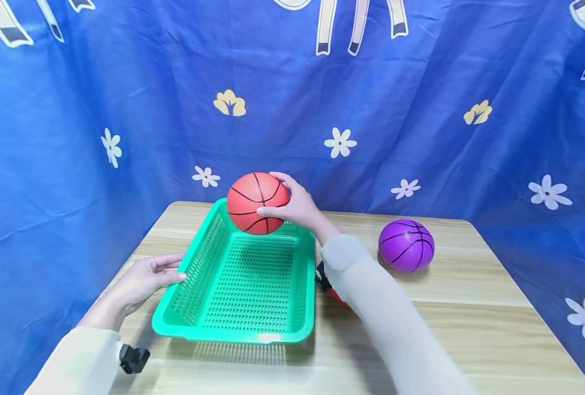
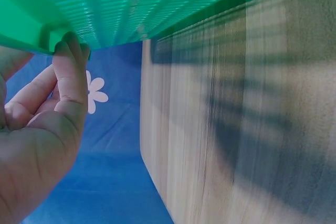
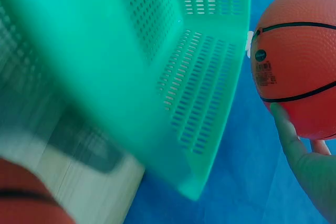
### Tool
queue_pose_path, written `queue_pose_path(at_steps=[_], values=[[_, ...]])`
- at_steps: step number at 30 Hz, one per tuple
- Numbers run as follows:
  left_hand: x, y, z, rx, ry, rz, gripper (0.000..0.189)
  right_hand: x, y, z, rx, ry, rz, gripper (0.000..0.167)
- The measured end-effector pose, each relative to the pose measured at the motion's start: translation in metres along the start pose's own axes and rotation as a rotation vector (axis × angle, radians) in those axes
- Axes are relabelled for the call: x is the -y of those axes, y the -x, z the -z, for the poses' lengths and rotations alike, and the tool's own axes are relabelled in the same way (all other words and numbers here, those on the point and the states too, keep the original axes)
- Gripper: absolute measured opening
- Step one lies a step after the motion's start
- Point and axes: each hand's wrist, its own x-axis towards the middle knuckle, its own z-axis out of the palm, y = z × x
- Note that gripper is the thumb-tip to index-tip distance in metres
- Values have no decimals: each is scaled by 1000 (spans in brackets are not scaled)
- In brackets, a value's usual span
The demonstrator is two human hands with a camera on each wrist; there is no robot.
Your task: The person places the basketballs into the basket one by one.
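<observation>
A green perforated plastic basket (image 1: 233, 333) stands on the table, its inside facing up. My left hand (image 1: 141, 282) grips its left rim; the left wrist view shows the fingers (image 2: 71, 77) bent up against that edge. In my right hand (image 1: 297, 206) is an orange-red toy basketball (image 1: 253, 203), held from its right side above the basket's far end. Thumb and fingers spread around this ball (image 3: 299, 66) in the right wrist view, where part of the hand is cut off. The basket (image 3: 210, 93) lies beside it there.
A purple basketball (image 1: 407, 246) rests on the wooden table (image 1: 475, 307) at the right. Another red ball (image 1: 339, 298) sits by the basket's right side, mostly hidden by my right sleeve; part of a red ball (image 3: 31, 198) shows in the right wrist view. Blue patterned cloth (image 1: 282, 131) hangs behind.
</observation>
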Motion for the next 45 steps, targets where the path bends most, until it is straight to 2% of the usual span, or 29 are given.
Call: queue_pose_path(at_steps=[7,16,20,30,36,45], values=[[0,-1,-3,0,11,3,71,-6,-12,-24,-9,56,-45,83],[-2,-3,-5,-1,18,-14,69,-19,-13,-42,-9,60,-121,83],[-2,-3,-5,1,5,-8,70,-27,-11,-52,-12,94,-171,84],[-1,-1,0,-9,18,-6,70,-38,-8,-79,53,171,-212,88],[0,-3,-1,-5,26,-3,70,-40,-8,-85,79,205,-222,88],[0,-1,-3,1,20,2,69,-37,-6,-84,90,195,-257,91]])
